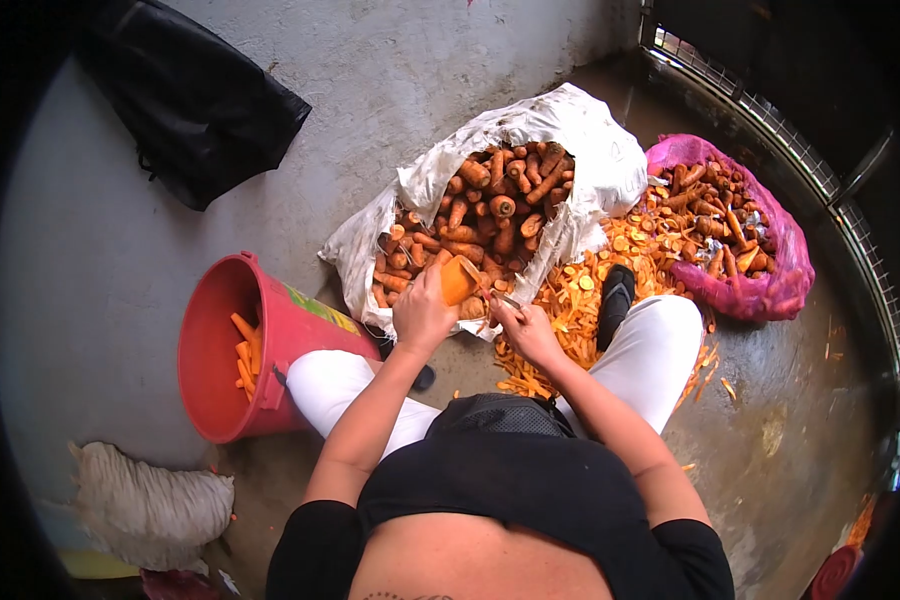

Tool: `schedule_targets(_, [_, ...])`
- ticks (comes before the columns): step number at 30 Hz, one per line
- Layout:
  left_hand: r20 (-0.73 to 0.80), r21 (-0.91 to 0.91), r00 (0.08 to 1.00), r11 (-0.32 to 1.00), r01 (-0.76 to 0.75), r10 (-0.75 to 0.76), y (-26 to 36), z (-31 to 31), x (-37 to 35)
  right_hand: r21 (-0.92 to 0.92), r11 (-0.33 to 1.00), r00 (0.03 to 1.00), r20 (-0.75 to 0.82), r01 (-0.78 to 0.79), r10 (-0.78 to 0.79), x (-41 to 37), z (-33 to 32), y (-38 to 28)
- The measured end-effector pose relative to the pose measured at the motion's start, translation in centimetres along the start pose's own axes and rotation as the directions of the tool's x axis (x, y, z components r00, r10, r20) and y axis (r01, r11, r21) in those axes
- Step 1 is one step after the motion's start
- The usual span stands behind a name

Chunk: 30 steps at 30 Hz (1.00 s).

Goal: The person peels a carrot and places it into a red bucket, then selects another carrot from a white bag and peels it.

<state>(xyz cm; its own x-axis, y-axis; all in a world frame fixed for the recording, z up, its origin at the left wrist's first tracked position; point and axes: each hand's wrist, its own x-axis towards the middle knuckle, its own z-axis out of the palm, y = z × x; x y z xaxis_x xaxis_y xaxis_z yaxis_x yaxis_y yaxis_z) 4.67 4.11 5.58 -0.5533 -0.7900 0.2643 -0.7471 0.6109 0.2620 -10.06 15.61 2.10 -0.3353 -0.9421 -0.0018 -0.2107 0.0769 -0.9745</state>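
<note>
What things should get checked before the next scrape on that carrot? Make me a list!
1. Carrot gripped firmly: ok. The left hand wraps around the carrot.
2. Tool in hand: ok. The right hand holds a thin tool beside the carrot.
3. Sharp edge clear of the left hand: cannot tell, too small to see.
4. Room in the red bucket: ok, only a few orange pieces inside.
5. More carrots ready: ok, the white sack lies open and full.
6. Floor safe: not ok, the peel pile lies around the black shoe.
</note>
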Motion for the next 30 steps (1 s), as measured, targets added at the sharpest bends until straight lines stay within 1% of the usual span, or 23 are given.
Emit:
schedule_targets(2, [0.127,-0.088,0.99,0.993,0.075,-0.063,0.3,-0.3,0.1,-0.005,1.0,1.0,0.002,-0.003,0.003,0.0,0.0,0.0])
schedule_targets(5, [0.066,-0.063,0.998,0.998,0.025,-0.021,0.5,-0.6,0.0,-0.014,1.0,1.0,0.008,-0.018,0.018,0.0,-0.1,-0.1])
schedule_targets(8, [-0.027,0.04,0.999,0.999,-0.03,0.031,-0.2,0.2,0.1,-0.016,1.0,1.0,0.014,-0.021,0.021,0.1,-0.1,-0.3])
schedule_targets(11, [0.175,-0.134,0.978,0.982,0.133,-0.109,0.9,-0.8,0.3,-0.013,0.999,0.999,0.032,-0.04,0.04,0.3,-0.4,-0.2])
schedule_targets(14, [0.06,-0.027,0.996,0.998,0.06,-0.059,1.0,-1.0,0.1,-0.03,0.999,0.999,0.028,-0.042,0.043,0.3,-0.4,-0.2])
schedule_targets(17, [0.115,-0.077,0.99,0.993,0.094,-0.085,1.0,-1.2,0.3,-0.037,0.998,0.999,0.033,-0.042,0.044,0.4,-0.2,-0.1])
schedule_targets(20, [0.216,-0.058,0.974,0.995,0.084,-0.07,0.4,-1.6,0.6,-0.036,0.999,1.0,0.03,-0.001,0.002,0.4,0.0,0.7])
schedule_targets(25, [0.252,-0.082,0.964,0.99,0.114,-0.09,0.5,-2.2,0.8,-0.029,0.997,0.998,0.016,0.067,-0.067,0.5,0.1,0.8])
schedule_targets(28, [0.283,-0.145,0.953,0.978,0.152,-0.106,0.5,-2.2,0.8,-0.026,0.998,0.998,0.02,0.057,-0.056,0.5,0.0,1.2])
schedule_targets(30, [0.304,-0.171,0.946,0.971,0.166,-0.108,0.2,-2.2,0.8,0.009,1.0,1.0,0.015,0.027,-0.028,0.5,0.2,1.2])
